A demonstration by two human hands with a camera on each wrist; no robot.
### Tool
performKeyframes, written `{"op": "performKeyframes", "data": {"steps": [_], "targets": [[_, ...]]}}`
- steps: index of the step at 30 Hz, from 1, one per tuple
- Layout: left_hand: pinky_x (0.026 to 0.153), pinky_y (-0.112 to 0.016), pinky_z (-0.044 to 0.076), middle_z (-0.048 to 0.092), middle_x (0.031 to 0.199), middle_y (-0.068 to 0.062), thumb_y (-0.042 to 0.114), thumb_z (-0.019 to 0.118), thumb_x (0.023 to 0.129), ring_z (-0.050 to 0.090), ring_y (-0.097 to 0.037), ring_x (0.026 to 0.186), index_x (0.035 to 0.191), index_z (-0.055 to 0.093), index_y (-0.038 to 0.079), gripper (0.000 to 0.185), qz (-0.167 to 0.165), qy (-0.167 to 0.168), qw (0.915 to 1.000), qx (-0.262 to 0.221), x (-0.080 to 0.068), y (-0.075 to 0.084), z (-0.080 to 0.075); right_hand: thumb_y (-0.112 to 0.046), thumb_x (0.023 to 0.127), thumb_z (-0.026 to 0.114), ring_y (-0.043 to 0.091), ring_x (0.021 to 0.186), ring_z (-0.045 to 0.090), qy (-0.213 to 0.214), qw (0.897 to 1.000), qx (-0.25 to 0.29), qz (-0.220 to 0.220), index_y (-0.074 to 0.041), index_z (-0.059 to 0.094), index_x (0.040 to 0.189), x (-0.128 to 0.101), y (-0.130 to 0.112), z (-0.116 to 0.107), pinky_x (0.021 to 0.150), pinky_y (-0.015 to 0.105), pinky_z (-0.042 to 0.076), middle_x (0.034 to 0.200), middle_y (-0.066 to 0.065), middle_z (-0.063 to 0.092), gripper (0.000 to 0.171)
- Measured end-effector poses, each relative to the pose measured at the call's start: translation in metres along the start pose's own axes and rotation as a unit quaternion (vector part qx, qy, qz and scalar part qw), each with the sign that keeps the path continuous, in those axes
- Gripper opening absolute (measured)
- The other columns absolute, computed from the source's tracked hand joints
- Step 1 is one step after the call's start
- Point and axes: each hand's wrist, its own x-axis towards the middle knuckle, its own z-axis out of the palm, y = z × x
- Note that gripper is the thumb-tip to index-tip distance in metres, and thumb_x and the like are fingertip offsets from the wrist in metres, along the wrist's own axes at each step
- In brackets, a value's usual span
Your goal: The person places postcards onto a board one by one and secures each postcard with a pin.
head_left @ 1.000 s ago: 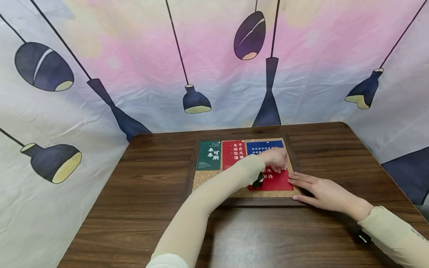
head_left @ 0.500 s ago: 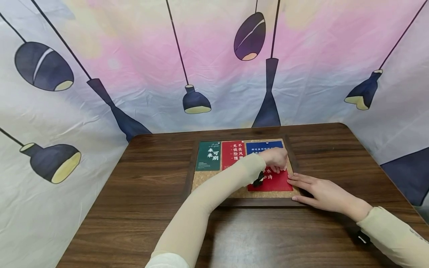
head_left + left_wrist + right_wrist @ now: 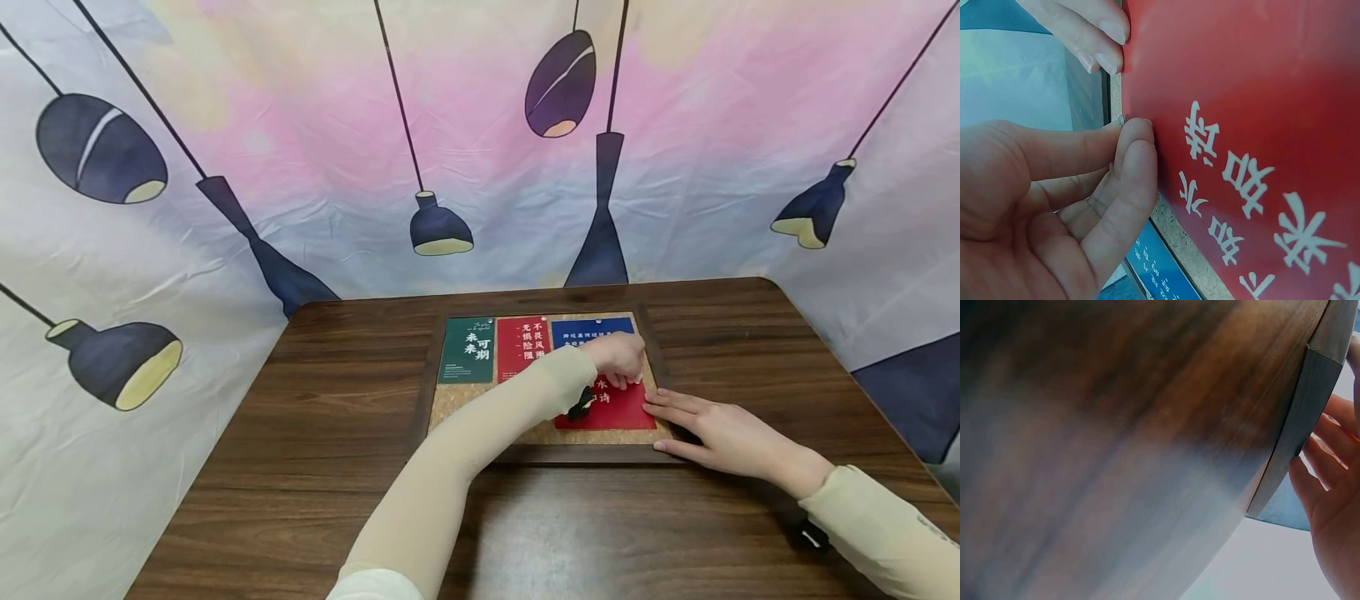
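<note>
In the left wrist view my left hand [image 3: 1072,194] pinches a small clear thumbtack [image 3: 1120,119] between thumb and forefinger, at the edge of a red card [image 3: 1254,75] with white characters. The tack is mostly hidden by the fingertips. In the head view this red card lies at the lower right of a framed cork board [image 3: 465,404], and my left hand covers its upper part. My right hand [image 3: 723,429] rests with extended fingers on the board's right frame, its fingertips at the card's right edge. The right wrist view shows it beside the wooden frame [image 3: 1297,412].
Along the board's top hang a green card [image 3: 467,354], another red card [image 3: 517,342] and a blue card [image 3: 573,329], each with a small tack at its top. The board lies on a brown wooden table [image 3: 322,400]. Behind it hangs a cloth printed with lamps [image 3: 441,225].
Both hands stay in nearly the same place on the board. The whole head view shifts very slightly.
</note>
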Motion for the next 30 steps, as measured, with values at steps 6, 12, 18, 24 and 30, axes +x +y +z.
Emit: {"op": "performKeyframes", "data": {"steps": [6, 12, 18, 24, 30], "targets": [[0.059, -0.024, 0.057, 0.061, 0.078, -0.007, 0.003, 0.067, 0.095, 0.063, -0.016, 0.06, 0.094, 0.059, 0.004, 0.008, 0.006, 0.0, 0.9998, -0.018, 0.0, -0.004, 0.0, -0.044, 0.092, 0.073, 0.026, 0.125, 0.06, -0.002, 1.0, 0.0, -0.001, -0.013, 0.069, 0.132, 0.001, -0.001, 0.0, 0.086, 0.044, 0.057, 0.139, 0.009, 0.061, 0.052], [0.058, -0.024, 0.057, 0.061, 0.079, -0.008, 0.002, 0.066, 0.095, 0.066, -0.017, 0.061, 0.1, 0.057, 0.004, 0.01, 0.025, 0.007, 0.9987, -0.043, -0.001, -0.009, 0.003, -0.044, 0.091, 0.074, 0.025, 0.124, 0.061, 0.0, 1.0, -0.002, -0.001, -0.013, 0.069, 0.132, 0.001, -0.001, 0.0, 0.085, 0.044, 0.057, 0.139, 0.009, 0.061, 0.051], [0.056, -0.024, 0.057, 0.063, 0.079, -0.007, 0.003, 0.066, 0.095, 0.067, -0.016, 0.059, 0.092, 0.059, 0.006, 0.008, 0.033, 0.017, 0.9988, -0.032, -0.003, -0.01, 0.005, -0.044, 0.091, 0.074, 0.025, 0.123, 0.062, 0.005, 1.0, -0.003, 0.0, -0.013, 0.069, 0.132, 0.0, -0.001, 0.001, 0.084, 0.043, 0.058, 0.139, 0.009, 0.061, 0.051], [0.056, -0.024, 0.057, 0.064, 0.081, -0.006, 0.006, 0.066, 0.096, 0.066, -0.016, 0.06, 0.089, 0.06, 0.007, 0.009, 0.033, 0.018, 0.9991, -0.019, -0.003, -0.011, 0.005, -0.044, 0.09, 0.075, 0.025, 0.123, 0.062, 0.007, 1.0, -0.002, -0.002, -0.014, 0.069, 0.132, 0.0, -0.001, 0.002, 0.083, 0.043, 0.058, 0.139, 0.009, 0.061, 0.052], [0.057, -0.021, 0.055, 0.064, 0.082, -0.006, 0.006, 0.061, 0.099, 0.064, -0.014, 0.06, 0.089, 0.065, 0.005, 0.011, 0.066, 0.022, 0.9975, -0.01, -0.004, -0.019, 0.006, -0.046, 0.091, 0.073, 0.026, 0.125, 0.06, -0.003, 1.0, 0.003, 0.009, -0.014, 0.068, 0.133, 0.0, 0.001, 0.002, 0.085, 0.043, 0.058, 0.141, 0.007, 0.06, 0.053]]}}
